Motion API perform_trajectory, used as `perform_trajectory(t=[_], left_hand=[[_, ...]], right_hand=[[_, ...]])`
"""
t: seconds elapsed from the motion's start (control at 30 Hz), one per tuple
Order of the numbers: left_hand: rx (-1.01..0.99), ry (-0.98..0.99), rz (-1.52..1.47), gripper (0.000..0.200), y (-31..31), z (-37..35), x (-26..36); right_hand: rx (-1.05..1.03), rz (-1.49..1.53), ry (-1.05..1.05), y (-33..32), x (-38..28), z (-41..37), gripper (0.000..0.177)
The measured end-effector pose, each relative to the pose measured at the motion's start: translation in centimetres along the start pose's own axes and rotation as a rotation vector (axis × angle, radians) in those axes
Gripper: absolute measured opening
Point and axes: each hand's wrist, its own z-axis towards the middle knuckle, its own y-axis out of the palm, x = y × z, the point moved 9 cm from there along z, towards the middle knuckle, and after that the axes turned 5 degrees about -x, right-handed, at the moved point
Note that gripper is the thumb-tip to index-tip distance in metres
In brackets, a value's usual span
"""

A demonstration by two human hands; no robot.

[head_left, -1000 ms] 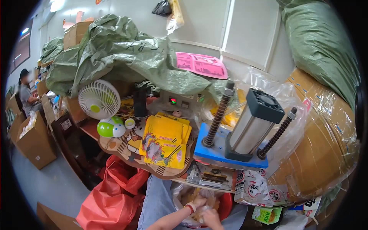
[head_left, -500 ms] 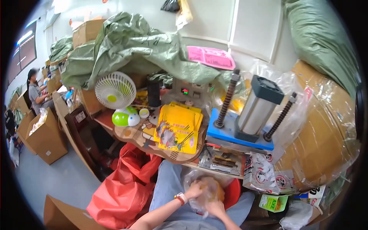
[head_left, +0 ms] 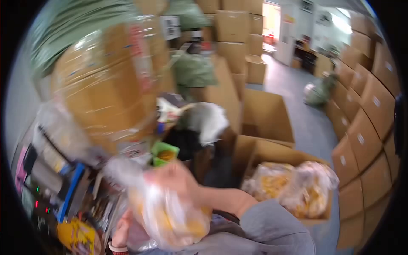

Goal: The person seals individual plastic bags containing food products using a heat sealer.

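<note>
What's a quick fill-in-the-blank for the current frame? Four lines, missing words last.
1. Of the left hand and the right hand, the ____ one grips the plastic bag from above.
2. The sleeve on that gripping arm is coloured ____.
3. The small container just beyond the gripping hand is coloured ____.
4. The cardboard box with the filled bags inside has its top ____, not closed.

Missing words: right; grey; green; open.

Yellow-filled clear bag (head_left: 172,223) in right hand (head_left: 172,180)
</note>
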Motion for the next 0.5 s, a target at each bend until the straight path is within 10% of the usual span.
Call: perform_trajectory(t=[0.17,0.27,0.33,0.47,0.5], left_hand=[[0.043,-0.092,0.236,0.06,0.2,2.3,-5.5],[0.335,0.014,0.677,0.033,-4.4,-2.5,-7.4],[0.58,-0.338,0.781,0.039,-8.5,-6.6,-9.0],[0.877,-0.562,1.075,0.046,-16.0,-13.0,-14.6],[0.895,-0.673,1.196,0.05,-16.7,-14.2,-15.4]], right_hand=[[0.745,-0.181,-0.577,-13.4,-17.2,-10.2,0.019],[0.906,-0.584,-0.923,-10.9,-26.8,-19.9,0.02],[0.88,-0.509,-0.993,-10.5,-28.9,-22.6,0.019],[0.877,-1.193,0.139,-24.2,-26.5,-23.1,0.049],[0.918,-1.742,0.194,-26.8,-24.8,-24.2,0.054]])
